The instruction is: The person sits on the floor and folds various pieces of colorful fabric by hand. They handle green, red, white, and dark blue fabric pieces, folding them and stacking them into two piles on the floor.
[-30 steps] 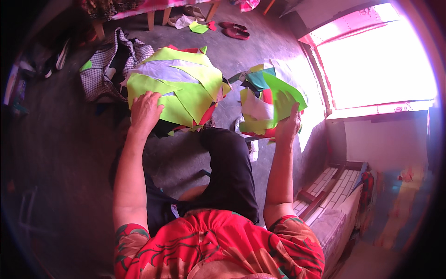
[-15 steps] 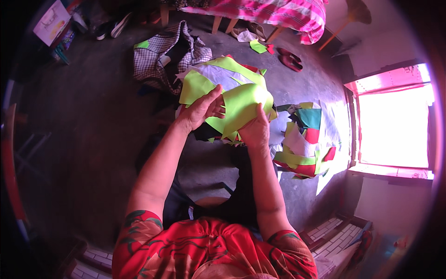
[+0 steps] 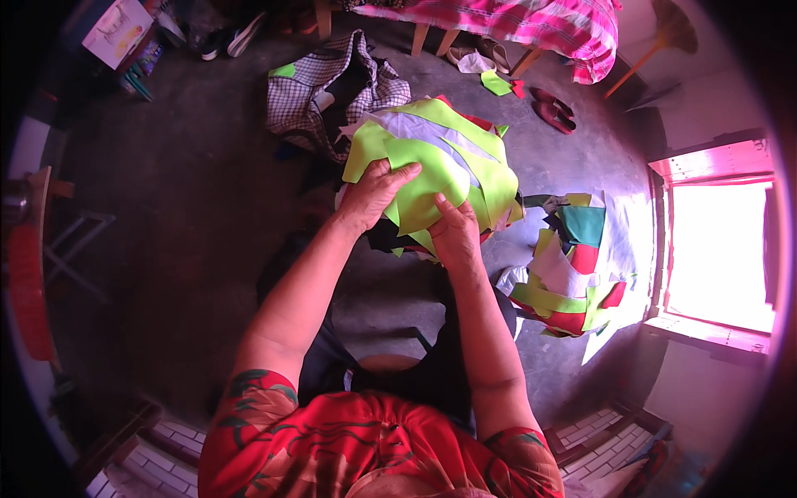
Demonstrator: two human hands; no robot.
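A yellow-green piece of fabric point(image 3: 425, 189) is stretched between my hands above a heap of cloth scraps point(image 3: 412, 123). My left hand point(image 3: 371, 194) grips its left edge, thumb lying on top and fingers underneath. At the lower right edge, my right hand point(image 3: 456, 235) pinches the same piece, its thumb pointing up over the cloth. The heap beneath shows yellow-green, white, red and black scraps. What supports the heap is hidden.
A second scrap pile point(image 3: 558, 270) lies to the right by the bright window point(image 3: 719, 253). Beyond the heap lies a checked cloth bag point(image 3: 303, 95). Dark red shoes point(image 3: 553, 111) and a pink-covered table or bed point(image 3: 515, 29) are farther off. A broom point(image 3: 671, 29) leans at far right.
My right hand has shifted left and lower along the yellow-green piece, closer to my left hand. My left thumb now presses on the cloth. The whole view has swung slightly.
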